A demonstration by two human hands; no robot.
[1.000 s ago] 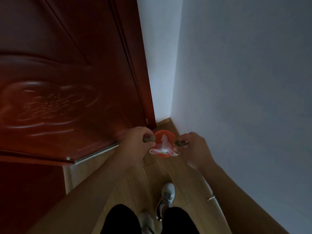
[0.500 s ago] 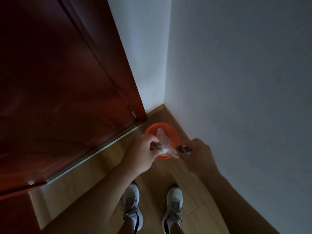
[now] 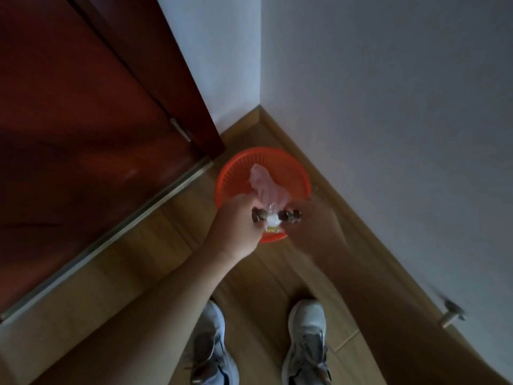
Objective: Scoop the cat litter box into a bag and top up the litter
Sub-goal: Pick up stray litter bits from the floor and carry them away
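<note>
Okay, both hands pinch the bag (image 3: 267,187) over an orange basket (image 3: 295,169).
I see left hand (image 3: 236,227) and right hand (image 3: 315,226) curled on its top edge; bag hangs between them, above the basket.

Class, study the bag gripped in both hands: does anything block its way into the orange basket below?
Nothing visible does. The bag hangs from the left hand and right hand directly over the orange basket, whose open top has no lid.
</note>
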